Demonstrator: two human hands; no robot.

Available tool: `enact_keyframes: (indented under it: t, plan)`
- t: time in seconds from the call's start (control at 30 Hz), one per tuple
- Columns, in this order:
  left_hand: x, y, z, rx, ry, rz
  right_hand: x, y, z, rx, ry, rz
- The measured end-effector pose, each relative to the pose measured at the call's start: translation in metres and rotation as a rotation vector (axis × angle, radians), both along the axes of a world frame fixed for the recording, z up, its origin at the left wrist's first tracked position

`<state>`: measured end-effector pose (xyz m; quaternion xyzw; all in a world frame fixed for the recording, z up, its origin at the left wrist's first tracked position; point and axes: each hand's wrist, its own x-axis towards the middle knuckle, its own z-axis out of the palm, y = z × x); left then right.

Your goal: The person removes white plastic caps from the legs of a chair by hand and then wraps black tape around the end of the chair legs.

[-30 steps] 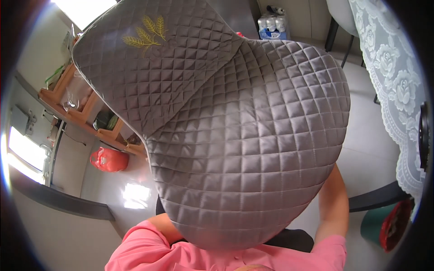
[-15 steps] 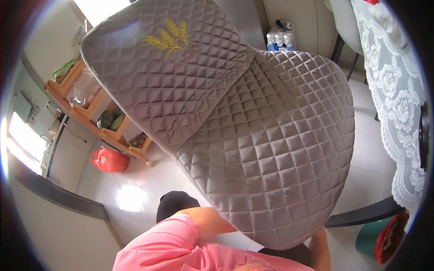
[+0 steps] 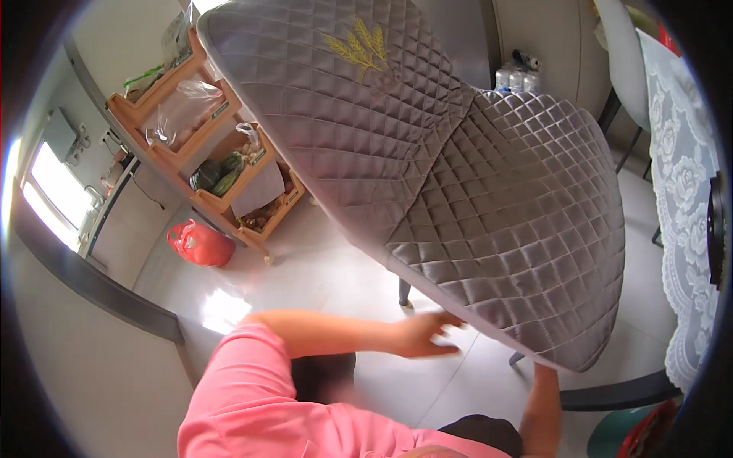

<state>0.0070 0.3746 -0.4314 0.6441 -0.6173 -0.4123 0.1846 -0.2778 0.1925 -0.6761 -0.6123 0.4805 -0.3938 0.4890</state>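
Observation:
A chair in a grey quilted cover [image 3: 504, 206] fills the middle and right of the view, its backrest toward the upper left with a yellow wheat-ear embroidery [image 3: 357, 47]. Beside the seat's near left edge is my left hand [image 3: 427, 334], fingers spread and slightly blurred, with nothing visible in them. Its fingertips come close to the cover's rim; whether they touch it I cannot tell. My right forearm [image 3: 542, 408] reaches up under the seat's front corner, and the seat hides that hand and its fingers. Two dark chair legs show below the cover.
An orange tiered rack [image 3: 172, 153] holding vegetables and bags stands at the left, with a red plastic bag [image 3: 201, 243] on the floor by it. At the right is a table with a white lace cloth [image 3: 679, 198]. A green and red bin [image 3: 618, 435] sits lower right.
In view, the covered chair has shifted right and its seat edge now sits higher above my lap. My left hand, hidden under the seat before, has come out with its fingers apart.

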Motion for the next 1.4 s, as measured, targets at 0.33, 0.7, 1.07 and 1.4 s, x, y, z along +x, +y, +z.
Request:
enact_keyframes:
  t: [0.33, 0.7, 1.07, 1.4]
  plan:
    - [0.120, -0.032, -0.053, -0.011, 0.367, 0.293, -0.018, -0.057, 0.014, -0.111, 0.041, -0.057]
    - [0.070, -0.091, -0.130, -0.177, 0.252, 0.566, 0.016, -0.051, 0.114, 0.157, -0.192, -0.366]
    - [0.026, -0.094, -0.064, -0.031, 0.301, 0.496, -0.004, -0.099, 0.157, -0.023, 0.203, -0.464]
    - [0.013, -0.097, -0.050, -0.107, 0.367, 0.383, -0.034, -0.121, 0.149, 0.166, 0.370, -0.613]
